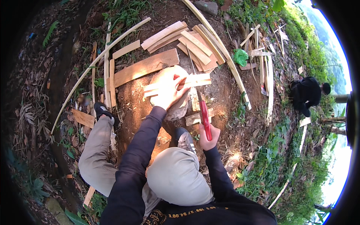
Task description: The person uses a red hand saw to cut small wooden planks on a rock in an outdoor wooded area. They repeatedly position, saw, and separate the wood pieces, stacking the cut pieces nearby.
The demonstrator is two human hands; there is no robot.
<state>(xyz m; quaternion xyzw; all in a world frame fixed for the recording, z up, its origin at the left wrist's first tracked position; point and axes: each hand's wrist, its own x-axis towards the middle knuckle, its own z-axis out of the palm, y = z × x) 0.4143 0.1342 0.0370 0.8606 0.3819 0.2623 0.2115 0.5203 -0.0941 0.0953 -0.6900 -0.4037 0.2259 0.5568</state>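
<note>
A short pale wooden strip (202,79), perhaps more than one stacked, lies crosswise on a rock (177,111) in front of me. My left hand (169,90) grips it from above near its middle, partly washed out by bright sunlight. My right hand (210,138) is closed around the red handle of a handsaw (205,116). The thin blade points away from me and crosses the strip just right of my left fingers. How deep the teeth sit in the wood cannot be made out. Small wood offcuts (193,119) lie beside the rock.
Beyond the rock lie a wide board (150,67) and a pile of planks (197,48). Long curved-looking strips (101,56) flank the work spot. A green plastic bag (240,57) rests at the right. Farther right, a person in dark clothes (308,93) bends over.
</note>
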